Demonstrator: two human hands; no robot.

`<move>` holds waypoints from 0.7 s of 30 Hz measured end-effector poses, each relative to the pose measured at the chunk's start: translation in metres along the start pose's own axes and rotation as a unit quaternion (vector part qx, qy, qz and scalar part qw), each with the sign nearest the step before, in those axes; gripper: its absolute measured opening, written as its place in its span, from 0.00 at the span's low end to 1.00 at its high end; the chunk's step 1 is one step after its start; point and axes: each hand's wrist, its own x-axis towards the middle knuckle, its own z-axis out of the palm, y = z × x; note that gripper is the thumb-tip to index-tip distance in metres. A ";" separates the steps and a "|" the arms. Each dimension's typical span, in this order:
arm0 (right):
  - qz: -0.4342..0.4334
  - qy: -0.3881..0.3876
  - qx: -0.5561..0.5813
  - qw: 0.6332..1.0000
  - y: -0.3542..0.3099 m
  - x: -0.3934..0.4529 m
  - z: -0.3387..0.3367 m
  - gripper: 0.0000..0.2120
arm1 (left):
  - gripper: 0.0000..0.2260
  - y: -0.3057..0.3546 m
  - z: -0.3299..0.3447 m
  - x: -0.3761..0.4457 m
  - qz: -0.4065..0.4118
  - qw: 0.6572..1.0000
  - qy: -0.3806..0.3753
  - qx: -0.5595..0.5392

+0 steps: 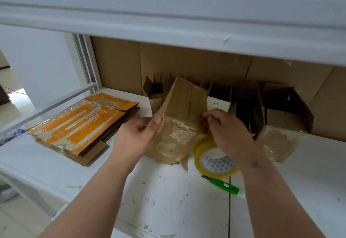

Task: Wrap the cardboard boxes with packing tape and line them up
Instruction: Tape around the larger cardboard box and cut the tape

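A brown cardboard box (179,118) with old clear tape on it stands tilted on the white shelf (168,196). My left hand (138,133) grips its left edge, thumb on the front face. My right hand (226,129) pinches its right edge with curled fingers. A roll of yellowish packing tape (215,163) lies flat just below my right hand, partly hidden by my wrist. A green utility knife (224,185) lies in front of the roll.
Flattened orange-printed cartons (80,125) are stacked at the left. Several open brown boxes (277,110) stand along the back against a cardboard sheet. Another taped box (277,142) lies at the right. An upper shelf (187,22) overhangs close above.
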 end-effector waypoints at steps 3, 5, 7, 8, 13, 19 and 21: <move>-0.006 -0.001 -0.043 0.999 -0.010 -0.006 0.012 0.18 | 0.28 -0.010 -0.002 0.006 0.041 0.995 0.012 0.091; -0.012 -0.012 -0.046 0.999 -0.011 -0.007 0.013 0.21 | 0.36 -0.016 -0.006 0.012 0.035 0.994 -0.003 0.104; -0.020 -0.026 -0.068 0.997 -0.013 -0.006 0.012 0.24 | 0.36 -0.021 -0.010 0.017 0.023 0.995 -0.025 0.093; -0.026 -0.031 -0.083 0.996 -0.015 -0.006 0.012 0.25 | 0.35 -0.023 -0.011 0.018 0.019 0.995 -0.031 0.089; -0.070 -0.027 -0.146 0.986 -0.024 -0.006 0.017 0.26 | 0.34 -0.038 -0.019 0.021 0.033 0.996 -0.024 0.078; -0.140 0.016 -0.248 0.959 -0.037 -0.004 0.030 0.24 | 0.20 -0.032 -0.023 0.021 0.212 0.948 0.047 0.231; -0.141 0.016 -0.250 0.958 -0.039 -0.003 0.032 0.23 | 0.20 -0.032 -0.026 0.021 0.234 0.936 0.045 0.259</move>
